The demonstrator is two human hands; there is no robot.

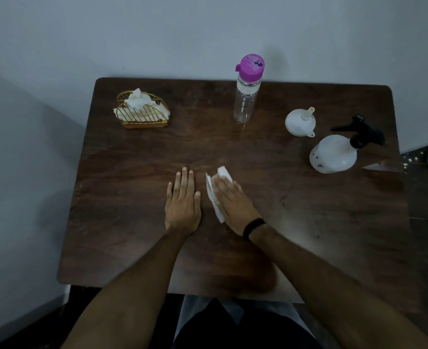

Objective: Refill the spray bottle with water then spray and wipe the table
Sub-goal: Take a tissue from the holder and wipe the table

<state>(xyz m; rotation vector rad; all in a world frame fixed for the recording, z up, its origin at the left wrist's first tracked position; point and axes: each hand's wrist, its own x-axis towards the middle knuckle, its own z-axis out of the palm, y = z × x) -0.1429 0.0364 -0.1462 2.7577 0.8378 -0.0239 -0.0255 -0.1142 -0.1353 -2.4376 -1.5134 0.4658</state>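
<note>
The right hand (229, 200) lies flat with straight fingers, pressing a white tissue (216, 191) onto the middle of the desk (308, 222); the left hand (182, 200) rests spread and flat just beside it, holding nothing. The tissue is thin, soft paper, already creased and folded, and on wet wood it could likely tear or ball up under a hard push, leaving shreds behind. A wide sweep to the right could knock the spray bottle (333, 153), which stands near the right edge of the desk: a rounded, squat white plastic body with a black trigger head, so probably stable but close to the drop. The white plastic funnel (300, 122) lying beside it is light and would skid easily. The tall, narrow clear water bottle (246, 93) with a purple cap looks the easiest to tip. The gold wire holder (142, 109) with spare tissues sits well apart at the far left. The desk top is dark, worn wood grain.
</note>
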